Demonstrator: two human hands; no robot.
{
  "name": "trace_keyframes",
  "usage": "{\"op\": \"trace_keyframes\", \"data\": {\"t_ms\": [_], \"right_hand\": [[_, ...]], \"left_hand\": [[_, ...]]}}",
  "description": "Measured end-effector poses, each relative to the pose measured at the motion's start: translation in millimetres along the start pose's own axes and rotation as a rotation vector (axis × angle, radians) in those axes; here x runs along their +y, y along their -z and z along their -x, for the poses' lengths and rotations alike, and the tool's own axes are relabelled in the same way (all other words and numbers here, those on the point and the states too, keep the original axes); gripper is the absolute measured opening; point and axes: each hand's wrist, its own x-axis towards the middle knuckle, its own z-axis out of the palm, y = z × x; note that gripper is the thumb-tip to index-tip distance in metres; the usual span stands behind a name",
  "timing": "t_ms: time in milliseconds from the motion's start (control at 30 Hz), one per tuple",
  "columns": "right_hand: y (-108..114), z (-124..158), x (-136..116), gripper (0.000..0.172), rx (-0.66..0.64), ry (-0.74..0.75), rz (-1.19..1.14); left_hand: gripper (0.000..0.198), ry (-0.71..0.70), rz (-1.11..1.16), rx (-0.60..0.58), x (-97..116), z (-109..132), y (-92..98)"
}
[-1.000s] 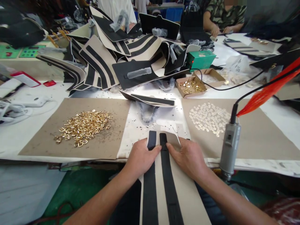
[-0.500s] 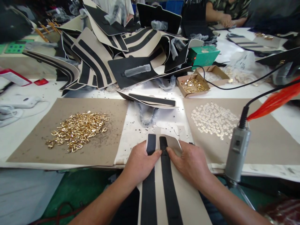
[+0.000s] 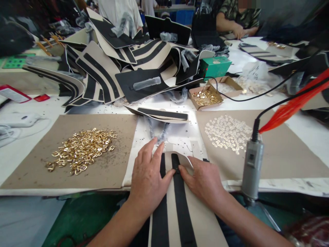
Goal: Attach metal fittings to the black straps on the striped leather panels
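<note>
A beige bag panel with black strips lies lengthwise in front of me, its far end at the table edge. My left hand rests on its left side, fingers stretched out and apart, the thumb tip on the middle black strip. My right hand grips the panel's right edge, thumb on top beside that strip and fingers hidden underneath. Both thumbs are close to a small dark spot on the strip. Beyond the hands lies another bag panel with a plastic-wrapped handle.
Gold metal fittings lie heaped on a left board; white washers cover part of the right board. A grey electric screwdriver hangs at right. Bag panels pile up behind, beside a box of gold pieces. A co-worker sits across.
My left hand has lifted its fingers off the panel's edge and spread them forward. The right hand keeps its grip. The view has shifted slightly.
</note>
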Motion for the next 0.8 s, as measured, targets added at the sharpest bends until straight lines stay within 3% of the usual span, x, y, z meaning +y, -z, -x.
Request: {"op": "trace_keyframes", "data": {"t_ms": [100,200,367,467,600,800], "right_hand": [[1.6,-1.4,-2.0,0.02,-0.014,0.005,-0.032],[4.5,-3.2,-4.0,0.023,-0.024,-0.002,-0.066],[18.1,-4.0,10.1,0.025,-0.023,0.004,-0.331],[26.9,-4.7,38.2,0.027,0.113,-0.101,-0.416],[32.9,-9.1,79.1,0.029,0.244,-0.171,-0.196],[32.2,-18.8,97.9,0.027,0.192,-0.19,-0.026]], "left_hand": [[0.04,-0.175,0.038,-0.111,2.4,2.9,-2.9],[0.024,-0.175,0.147,-0.114,-2.0,9.1,-13.3],[0.024,-0.117,0.257,-0.014,-12.4,14.8,-25.3],[0.024,-0.088,0.296,-0.004,-13.7,16.2,-25.5],[0.026,-0.078,0.333,0.0,-14.3,18.4,-26.3],[0.028,-0.084,0.349,0.008,-17.4,20.7,-30.0]]}}
